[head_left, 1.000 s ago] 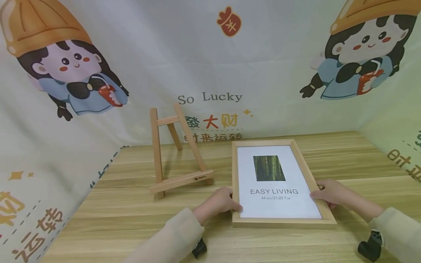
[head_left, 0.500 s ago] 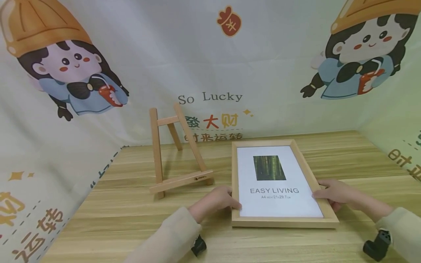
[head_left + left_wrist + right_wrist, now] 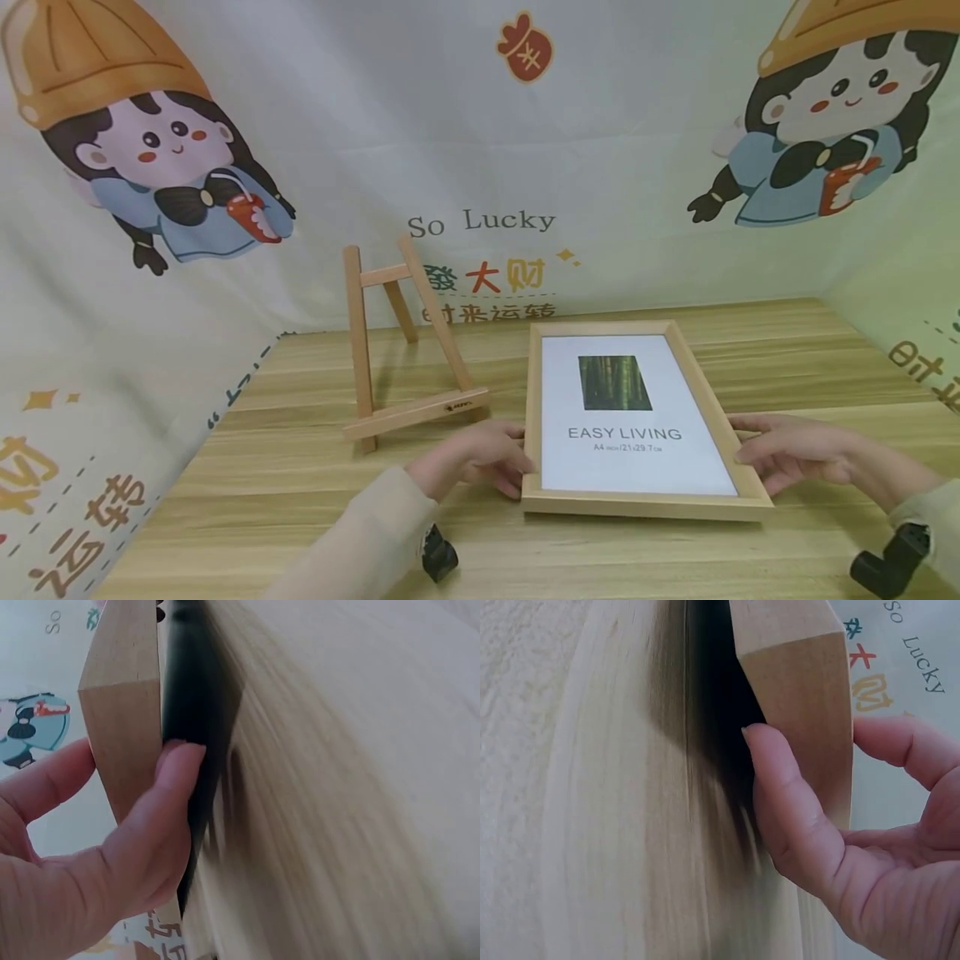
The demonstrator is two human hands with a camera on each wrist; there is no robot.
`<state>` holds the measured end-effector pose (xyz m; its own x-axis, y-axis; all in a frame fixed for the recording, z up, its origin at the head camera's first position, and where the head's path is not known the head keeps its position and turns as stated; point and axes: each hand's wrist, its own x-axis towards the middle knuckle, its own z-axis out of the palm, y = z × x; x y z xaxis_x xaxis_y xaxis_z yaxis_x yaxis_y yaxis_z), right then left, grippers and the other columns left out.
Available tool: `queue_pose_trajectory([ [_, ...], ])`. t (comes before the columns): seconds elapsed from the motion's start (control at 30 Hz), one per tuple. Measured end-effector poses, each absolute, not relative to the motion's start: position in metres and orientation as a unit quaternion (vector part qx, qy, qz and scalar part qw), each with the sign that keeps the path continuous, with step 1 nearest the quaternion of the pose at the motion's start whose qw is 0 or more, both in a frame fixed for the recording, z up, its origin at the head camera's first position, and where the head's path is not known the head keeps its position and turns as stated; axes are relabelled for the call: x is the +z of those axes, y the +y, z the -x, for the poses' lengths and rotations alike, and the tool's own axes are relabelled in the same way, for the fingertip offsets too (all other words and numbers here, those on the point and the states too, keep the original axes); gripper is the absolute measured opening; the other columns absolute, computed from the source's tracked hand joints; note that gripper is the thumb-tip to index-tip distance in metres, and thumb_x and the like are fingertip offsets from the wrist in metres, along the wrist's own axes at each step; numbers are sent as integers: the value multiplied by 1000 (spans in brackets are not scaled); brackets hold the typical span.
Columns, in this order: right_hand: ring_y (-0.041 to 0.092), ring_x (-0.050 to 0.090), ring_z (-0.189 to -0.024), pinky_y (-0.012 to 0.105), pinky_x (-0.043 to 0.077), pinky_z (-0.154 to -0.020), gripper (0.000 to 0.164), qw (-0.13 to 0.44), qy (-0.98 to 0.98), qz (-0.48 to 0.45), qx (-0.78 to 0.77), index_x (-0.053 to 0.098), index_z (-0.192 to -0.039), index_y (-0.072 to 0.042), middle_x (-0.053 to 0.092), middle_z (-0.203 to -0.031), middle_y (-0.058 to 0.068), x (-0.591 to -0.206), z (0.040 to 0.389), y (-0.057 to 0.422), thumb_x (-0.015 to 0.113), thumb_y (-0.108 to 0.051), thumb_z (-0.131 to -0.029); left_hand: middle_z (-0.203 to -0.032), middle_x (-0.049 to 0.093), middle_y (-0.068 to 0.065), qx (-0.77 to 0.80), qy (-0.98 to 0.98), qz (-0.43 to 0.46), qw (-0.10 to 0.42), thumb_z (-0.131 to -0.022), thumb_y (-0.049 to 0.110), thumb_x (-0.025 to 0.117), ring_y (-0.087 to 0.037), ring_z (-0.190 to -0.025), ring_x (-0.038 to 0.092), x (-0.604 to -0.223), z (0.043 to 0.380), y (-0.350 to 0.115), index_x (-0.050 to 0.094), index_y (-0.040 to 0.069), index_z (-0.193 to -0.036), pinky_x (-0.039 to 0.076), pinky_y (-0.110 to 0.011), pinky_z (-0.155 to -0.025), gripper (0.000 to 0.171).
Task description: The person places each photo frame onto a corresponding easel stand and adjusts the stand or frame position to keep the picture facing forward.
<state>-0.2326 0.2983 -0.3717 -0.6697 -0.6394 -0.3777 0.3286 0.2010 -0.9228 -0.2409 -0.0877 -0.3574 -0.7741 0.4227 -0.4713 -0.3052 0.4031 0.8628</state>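
A light wooden picture frame (image 3: 645, 506) lies face up at the right of the head view, its white insert reading "EASY LIVING" under a small forest picture. My left hand (image 3: 480, 454) grips its left side near the lower corner, and my right hand (image 3: 802, 450) grips the right side. In the left wrist view, fingertips reach onto the dark underside of the frame (image 3: 124, 742), thumb side against its edge. The right wrist view shows the same hold, with a shadowed gap between frame (image 3: 799, 697) and table. To the left stands a small wooden easel (image 3: 416, 412).
The wood-grain table (image 3: 255, 500) runs back to a printed cloth backdrop (image 3: 622, 167) with cartoon figures and lettering. Cloth also hangs at both sides. Black devices (image 3: 438, 552) sit at both wrists.
Both hands have shifted outward along the frame's sides, their thumbs sliding off the face towards the edges. The frame's lower end has moved slightly left. The easel stays put.
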Motion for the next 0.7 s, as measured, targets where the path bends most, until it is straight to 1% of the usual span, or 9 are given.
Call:
queue_pose_trajectory([
  [0.07, 30, 61, -97, 46, 51, -83, 82, 397, 657, 127, -628, -23, -133, 13, 61, -108, 12, -374, 234, 300, 45, -6, -92, -91, 64, -17, 556, 757, -35, 340, -80, -7, 57, -22, -70, 63, -358, 242, -90, 46, -6, -126, 56, -39, -70, 47],
  [0.17, 30, 60, -99, 45, 51, -84, 76, 404, 643, 139, -636, -17, -134, 16, 60, -109, 13, -375, 235, 303, 44, -4, -92, -92, 63, -15, 575, 741, -28, 346, -80, -8, 56, -21, -72, 62, -358, 243, -92, 47, -8, -124, 56, -38, -73, 45],
  [0.3, 30, 60, -99, 44, 51, -85, 72, 413, 628, 146, -643, -11, -135, 17, 60, -110, 14, -375, 236, 304, 43, -2, -92, -90, 61, -12, 592, 724, -23, 354, -80, -8, 54, -20, -74, 60, -360, 245, -93, 49, -9, -121, 55, -36, -74, 41],
  [0.47, 30, 60, -99, 44, 51, -85, 79, 412, 634, 130, -641, -17, -134, 16, 60, -109, 14, -376, 235, 303, 45, -3, -90, -86, 59, -11, 596, 722, -9, 353, -81, -8, 54, -20, -74, 60, -362, 245, -93, 48, -9, -121, 55, -37, -75, 40],
  [0.57, 30, 60, -99, 44, 51, -85, 82, 411, 635, 126, -642, -20, -133, 15, 59, -109, 14, -377, 234, 302, 46, -4, -89, -89, 60, -12, 595, 725, 3, 346, -80, -9, 54, -21, -75, 61, -362, 245, -92, 48, -9, -121, 55, -37, -76, 41],
  [0.7, 31, 60, -99, 44, 51, -85, 82, 409, 633, 127, -645, -19, -133, 16, 60, -108, 14, -379, 233, 302, 46, -4, -88, -92, 61, -14, 595, 730, 10, 337, -80, -10, 55, -22, -76, 62, -361, 244, -92, 49, -9, -121, 55, -37, -76, 42],
])
